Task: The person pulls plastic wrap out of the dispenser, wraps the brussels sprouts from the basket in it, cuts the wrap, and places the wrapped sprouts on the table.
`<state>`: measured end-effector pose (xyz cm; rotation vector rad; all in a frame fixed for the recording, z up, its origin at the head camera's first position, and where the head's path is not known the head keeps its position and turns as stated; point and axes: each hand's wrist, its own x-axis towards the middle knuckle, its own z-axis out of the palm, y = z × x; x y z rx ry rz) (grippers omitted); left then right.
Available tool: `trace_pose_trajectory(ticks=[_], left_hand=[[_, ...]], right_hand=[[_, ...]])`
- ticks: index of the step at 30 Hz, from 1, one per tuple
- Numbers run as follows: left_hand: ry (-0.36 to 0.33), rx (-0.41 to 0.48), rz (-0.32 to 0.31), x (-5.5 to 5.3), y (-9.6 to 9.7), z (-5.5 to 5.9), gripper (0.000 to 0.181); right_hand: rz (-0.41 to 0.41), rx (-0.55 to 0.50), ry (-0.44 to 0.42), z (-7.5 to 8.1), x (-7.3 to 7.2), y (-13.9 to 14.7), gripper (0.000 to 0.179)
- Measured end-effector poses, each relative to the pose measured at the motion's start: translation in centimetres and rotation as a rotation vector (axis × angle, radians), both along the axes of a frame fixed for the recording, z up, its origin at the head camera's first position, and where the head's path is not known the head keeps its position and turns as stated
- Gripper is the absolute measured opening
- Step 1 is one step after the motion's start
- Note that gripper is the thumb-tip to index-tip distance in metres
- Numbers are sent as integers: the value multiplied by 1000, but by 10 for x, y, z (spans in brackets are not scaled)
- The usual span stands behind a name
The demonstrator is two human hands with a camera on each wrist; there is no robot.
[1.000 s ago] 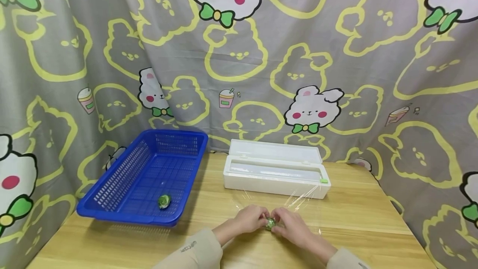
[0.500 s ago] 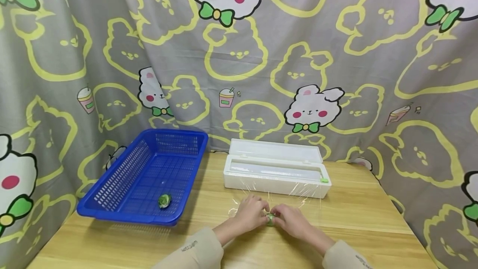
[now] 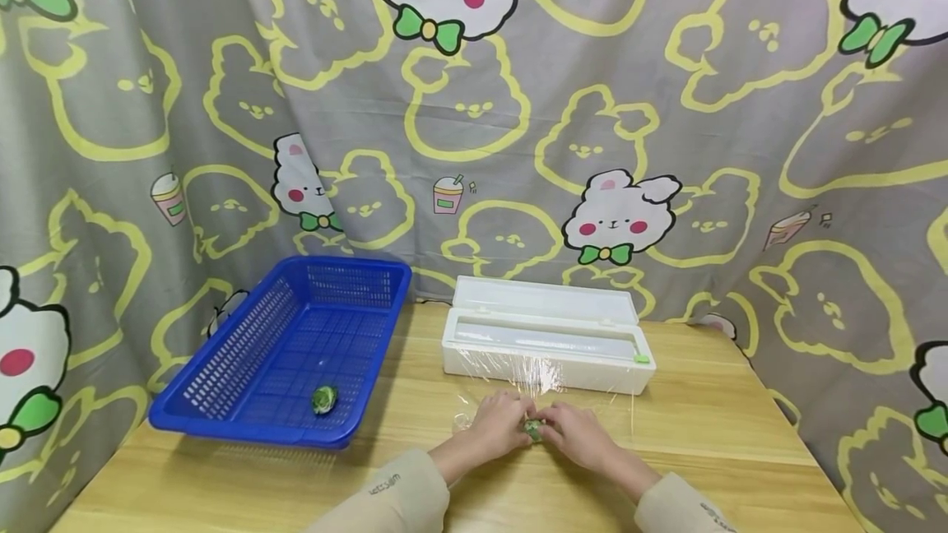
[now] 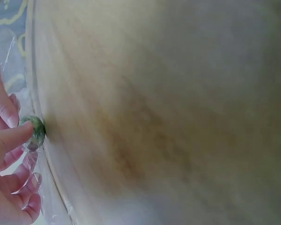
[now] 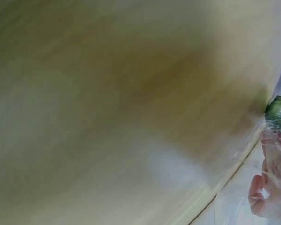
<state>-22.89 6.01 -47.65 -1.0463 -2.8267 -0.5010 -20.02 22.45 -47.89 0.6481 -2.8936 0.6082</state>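
Between both hands is a small round green vegetable (image 3: 533, 431), resembling a Brussels sprout, on the table. My left hand (image 3: 496, 424) pinches its left side and my right hand (image 3: 579, 437) pinches its right side. Clear cling film (image 3: 546, 375) runs from the white box to the hands, gathered into creases. In the left wrist view a thumb presses the vegetable (image 4: 33, 133), with film wrinkled around fingers below it. The right wrist view shows film stretched over the vegetable (image 5: 278, 112) and nearby fingers. The fingers partly hide the vegetable.
A white cling film box (image 3: 548, 360) with its lid raised stands behind the hands, a roll (image 3: 544, 337) inside. To the left, a blue plastic basket (image 3: 255, 433) holds another green vegetable (image 3: 324, 400). A patterned curtain (image 3: 504, 138) hangs behind the wooden table (image 3: 711, 418).
Both hands have moved slightly away from the body, toward the box, with the vegetable. The film between them and the box has bunched into tighter, shinier creases.
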Motion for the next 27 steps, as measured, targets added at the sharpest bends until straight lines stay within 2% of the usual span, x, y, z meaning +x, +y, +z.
trace_pose_trajectory(ticks=[8,12,17,27], left_hand=[[17,5,-6,-6,-2,-4,24],[7,46,-19,-9,-2,-6,21],[-32,85,-26,-14,-2,-10,19],[-97,110,-18,-17,-1,-5,15]], right_hand=[[-20,15,164,-2,0,-4,35],[-55,-23,147,-2,-1,-6,36],[-53,-24,146,-5,-3,-7,33],[-80,-28,117,-10,-10,-6,27]])
